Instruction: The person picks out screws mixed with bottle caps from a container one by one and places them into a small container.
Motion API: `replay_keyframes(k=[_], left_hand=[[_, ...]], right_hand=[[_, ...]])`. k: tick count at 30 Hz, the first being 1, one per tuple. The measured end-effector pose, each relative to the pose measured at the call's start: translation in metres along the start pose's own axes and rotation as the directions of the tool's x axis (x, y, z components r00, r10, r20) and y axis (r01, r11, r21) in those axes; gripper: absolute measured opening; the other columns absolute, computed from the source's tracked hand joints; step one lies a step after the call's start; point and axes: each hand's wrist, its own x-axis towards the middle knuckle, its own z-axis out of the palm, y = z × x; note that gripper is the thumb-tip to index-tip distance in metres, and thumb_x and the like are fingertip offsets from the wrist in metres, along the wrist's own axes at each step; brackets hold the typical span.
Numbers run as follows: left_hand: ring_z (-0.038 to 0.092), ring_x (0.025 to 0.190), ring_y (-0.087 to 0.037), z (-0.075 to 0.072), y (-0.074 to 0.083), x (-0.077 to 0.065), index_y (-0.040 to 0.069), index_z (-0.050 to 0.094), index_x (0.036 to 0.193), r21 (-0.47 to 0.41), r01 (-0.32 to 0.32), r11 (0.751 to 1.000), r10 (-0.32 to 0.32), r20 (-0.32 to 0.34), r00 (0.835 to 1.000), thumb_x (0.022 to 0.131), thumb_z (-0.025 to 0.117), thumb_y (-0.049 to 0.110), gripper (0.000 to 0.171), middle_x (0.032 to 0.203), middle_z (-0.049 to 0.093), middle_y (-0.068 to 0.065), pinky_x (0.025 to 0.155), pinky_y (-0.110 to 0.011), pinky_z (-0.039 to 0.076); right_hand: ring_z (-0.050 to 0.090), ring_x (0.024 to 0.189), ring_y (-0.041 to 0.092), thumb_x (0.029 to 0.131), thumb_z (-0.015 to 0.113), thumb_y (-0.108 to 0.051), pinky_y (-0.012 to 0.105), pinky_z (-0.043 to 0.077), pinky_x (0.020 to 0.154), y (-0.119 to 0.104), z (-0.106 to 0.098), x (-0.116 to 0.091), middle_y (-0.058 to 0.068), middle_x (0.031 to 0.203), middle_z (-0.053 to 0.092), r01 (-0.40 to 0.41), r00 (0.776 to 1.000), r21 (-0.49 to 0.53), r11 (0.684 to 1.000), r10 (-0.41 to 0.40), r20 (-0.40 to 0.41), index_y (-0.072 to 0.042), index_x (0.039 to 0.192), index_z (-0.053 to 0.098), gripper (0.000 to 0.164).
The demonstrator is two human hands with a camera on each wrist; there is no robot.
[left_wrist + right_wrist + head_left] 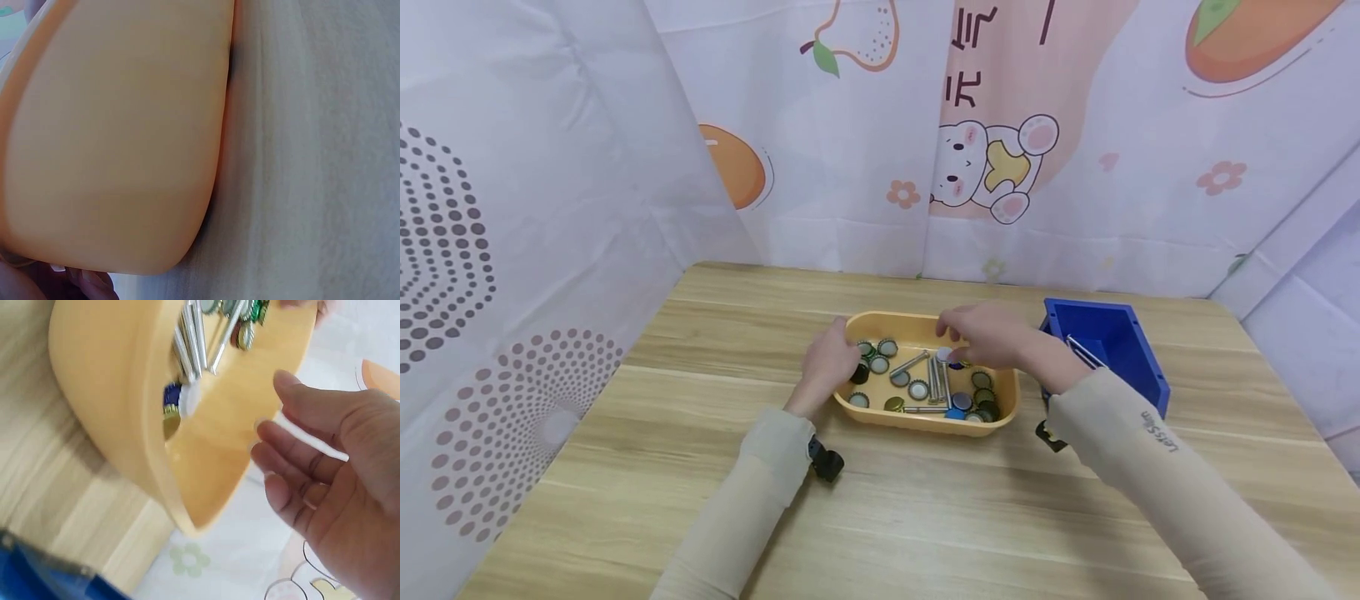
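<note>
A yellow-orange oval tray [917, 423] stands on the table, holding several bottle caps [918, 389] and long silver nail-like pieces [933, 379] with flared heads. My left hand [831, 362] grips the tray's left end, its fingers curled at the rim; in the left wrist view the tray wall [119, 137] hides most of that hand. Over the right half of the tray hovers my right hand [988, 333], fingers loosely bent. The right wrist view shows its thumb and fingertips apart with nothing between them, near the white and blue caps [189, 399].
To the right of the tray stands a blue bin [1142, 358], with silver nail-like pieces [1086, 352] at its left side. My right forearm passes in front of it. A printed curtain [850, 183] hangs behind the wooden table [895, 508].
</note>
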Motion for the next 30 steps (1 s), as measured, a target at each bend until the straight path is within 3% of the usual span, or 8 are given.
replay_keyframes(k=[4,8,19,30], left_hand=[[0.059,0.072,-0.025,0.0,0.0,0.001,0.005,0.05,0.135,0.013,-0.006,1.0,0.006,-0.005,1.0,0.091,0.053,0.012,0.045,0.09,0.064,-0.011,0.054,-0.029,0.041],[0.06,0.073,-0.025,0.0,0.0,0.001,0.005,0.05,0.135,0.015,-0.005,1.0,0.005,-0.004,1.0,0.091,0.053,0.013,0.045,0.091,0.064,-0.011,0.055,-0.03,0.041],[0.06,0.075,-0.025,0.0,0.001,-0.001,0.005,0.05,0.134,0.021,0.003,1.0,-0.003,0.004,1.0,0.091,0.054,0.012,0.045,0.092,0.063,-0.01,0.056,-0.03,0.041],[0.06,0.077,-0.026,-0.001,0.001,-0.001,0.004,0.049,0.136,0.015,-0.003,1.0,0.003,-0.001,1.0,0.09,0.054,0.011,0.046,0.092,0.063,-0.01,0.058,-0.03,0.043]], right_hand=[[0.057,0.116,0.03,0.087,0.073,-0.014,0.047,0.048,0.099,-0.006,0.01,0.007,0.01,0.122,0.063,0.049,0.998,0.027,0.998,-0.05,0.033,-0.009,0.126,0.06,0.042],[0.047,0.13,0.033,0.087,0.073,-0.01,0.049,0.043,0.106,-0.01,0.019,0.012,0.01,0.135,0.057,0.05,0.997,0.047,0.998,-0.053,0.064,-0.009,0.133,0.056,0.049],[0.044,0.133,0.033,0.084,0.078,-0.02,0.048,0.039,0.11,-0.012,0.041,0.016,0.01,0.137,0.053,0.137,0.987,-0.026,0.99,-0.134,0.091,-0.007,0.138,0.05,0.062],[0.053,0.122,0.027,0.083,0.078,-0.033,0.046,0.048,0.099,-0.011,0.043,0.019,0.008,0.131,0.054,0.027,0.989,0.062,0.998,-0.036,0.146,-0.009,0.132,0.055,0.059]])
